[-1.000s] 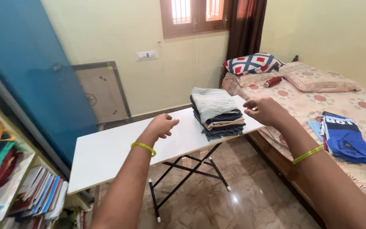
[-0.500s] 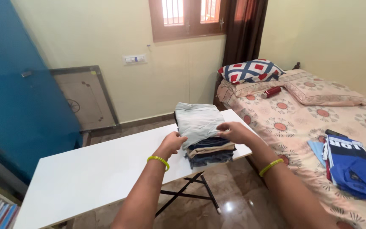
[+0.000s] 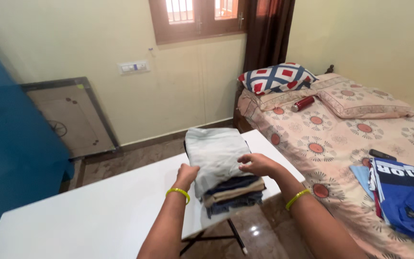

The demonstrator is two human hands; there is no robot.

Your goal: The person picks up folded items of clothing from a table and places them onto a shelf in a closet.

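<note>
Left hand fingers curl against the near-left side of the stack of folded clothes. Right hand fingers rest loosely on its top right. Stack sits between both hands on the white surface; bed beyond.

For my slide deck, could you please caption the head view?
Both hands, left hand and right hand, rest on a stack of folded clothes on a white table beside a bed.

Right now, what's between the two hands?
Head view: the clothes stack on the table; left hand grips its left side, right hand its right.
</note>
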